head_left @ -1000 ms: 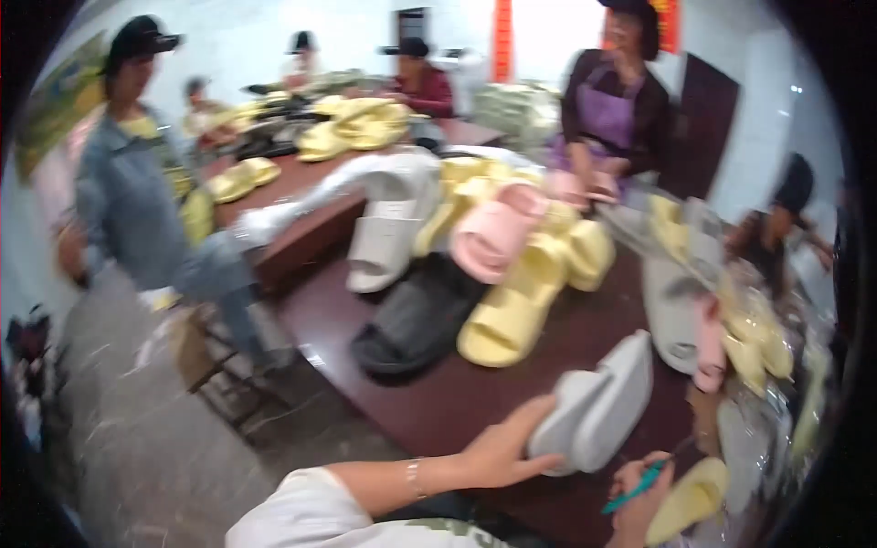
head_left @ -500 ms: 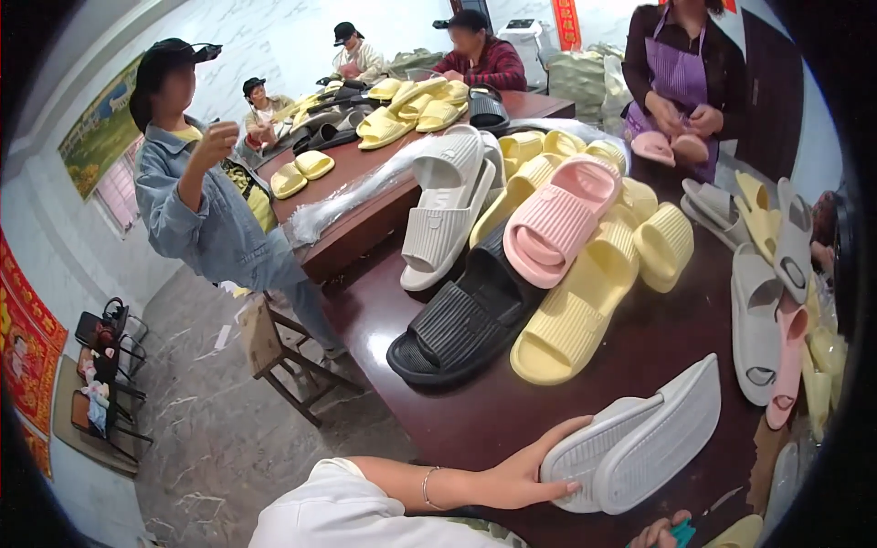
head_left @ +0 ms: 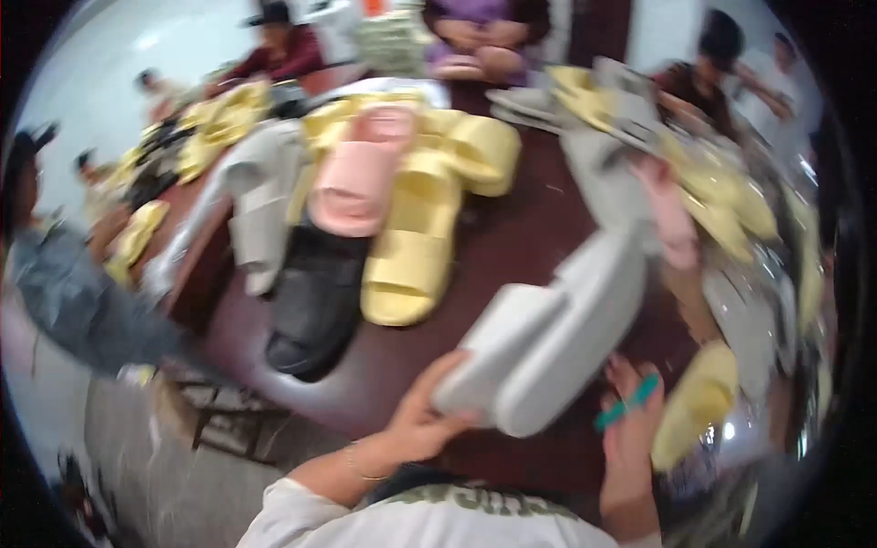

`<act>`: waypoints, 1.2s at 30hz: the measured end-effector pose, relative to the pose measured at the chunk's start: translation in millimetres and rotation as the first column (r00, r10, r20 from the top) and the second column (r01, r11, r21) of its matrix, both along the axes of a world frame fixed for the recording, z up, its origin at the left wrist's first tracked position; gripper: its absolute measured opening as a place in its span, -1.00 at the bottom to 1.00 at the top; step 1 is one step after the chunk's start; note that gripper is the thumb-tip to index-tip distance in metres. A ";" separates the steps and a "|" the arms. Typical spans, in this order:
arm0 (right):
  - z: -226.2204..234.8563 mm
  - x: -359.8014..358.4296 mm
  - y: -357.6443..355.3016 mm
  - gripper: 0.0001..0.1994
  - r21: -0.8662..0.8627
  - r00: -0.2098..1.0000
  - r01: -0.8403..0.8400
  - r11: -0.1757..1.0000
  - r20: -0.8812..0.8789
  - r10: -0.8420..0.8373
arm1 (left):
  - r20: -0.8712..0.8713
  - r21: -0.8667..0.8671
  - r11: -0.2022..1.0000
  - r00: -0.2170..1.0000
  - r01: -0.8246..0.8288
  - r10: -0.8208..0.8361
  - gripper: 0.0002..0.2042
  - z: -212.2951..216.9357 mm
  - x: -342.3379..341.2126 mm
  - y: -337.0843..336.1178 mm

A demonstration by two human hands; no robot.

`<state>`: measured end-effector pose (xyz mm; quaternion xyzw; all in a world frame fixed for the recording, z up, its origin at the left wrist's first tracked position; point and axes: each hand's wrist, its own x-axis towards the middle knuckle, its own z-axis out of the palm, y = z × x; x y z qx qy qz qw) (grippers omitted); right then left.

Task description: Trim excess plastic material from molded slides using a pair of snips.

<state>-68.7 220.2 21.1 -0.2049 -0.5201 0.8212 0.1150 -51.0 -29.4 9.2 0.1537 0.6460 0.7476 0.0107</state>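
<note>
My left hand (head_left: 418, 413) grips a pair of light grey slide sandals (head_left: 559, 340) by one end, thumb and fingers around them. The pair is tilted up over the table, lying against each other. Just to the right, my right hand (head_left: 632, 434) is raised palm up, with a small teal-green tool (head_left: 628, 402) across its fingers; blur hides its exact kind. Ahead of the left hand lie a black slide (head_left: 315, 297), a yellow slide (head_left: 411, 251) and a pink slide (head_left: 354, 178) resting partly on them. A yellow slide (head_left: 696, 402) sits right of my right hand.
Mixed slides and clear plastic bags (head_left: 744, 301) crowd the right side of the dark red table (head_left: 512, 237). A wooden stool (head_left: 233, 425) stands left of the table. Several other people are around, one in a denim jacket (head_left: 78, 292) at the left and one in a purple apron beyond the table.
The view has swung to the right, so the table's slides now appear further left. My right hand has come further into view with the teal-green tool. The left hand keeps hold of the grey slides.
</note>
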 end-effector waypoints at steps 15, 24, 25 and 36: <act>24.1 39.0 45.6 -0.63 0.359 0.942 -0.290 0.887 -0.054 0.330 | 0.039 0.218 0.973 0.997 -0.073 0.066 -0.44 1.6 12.1 -92.2; 33.5 -4.3 51.4 -0.71 0.680 0.998 -0.053 0.731 0.002 0.070 | -0.096 0.311 0.853 0.879 -0.419 0.467 -0.47 39.5 8.9 -131.4; 39.2 -3.4 52.4 -0.68 0.753 0.999 0.002 0.658 0.033 -0.041 | -0.125 0.306 0.813 0.825 -0.496 0.551 -0.50 30.2 3.9 -136.2; 23.5 -5.0 36.3 -0.69 0.743 0.920 0.370 0.558 -0.375 -0.112 | 0.008 0.536 0.768 0.912 -0.350 0.410 -0.73 38.4 20.8 -45.8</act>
